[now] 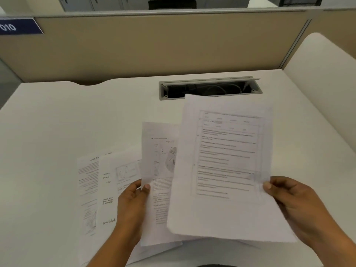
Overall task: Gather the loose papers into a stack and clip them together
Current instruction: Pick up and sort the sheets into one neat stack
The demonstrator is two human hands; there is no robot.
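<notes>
My right hand [296, 207] pinches the right edge of a printed sheet with a boxed form [225, 162], lifted above the white desk [57, 132]. My left hand [133, 205] grips the left edge of a second sheet with a diagram and text [159, 182], which lies partly under the first. Two more sheets lie flat on the desk to the left: one with handwriting and a small drawing [111, 185], and one with upside-down print [86, 189] beneath it. No clip is in view.
A grey cable hatch [210, 87] stands open in the desk behind the papers. A beige partition [154, 51] runs along the desk's far edge, with a blue number sign [17, 26] at the left. A white panel [323, 60] rises at the right.
</notes>
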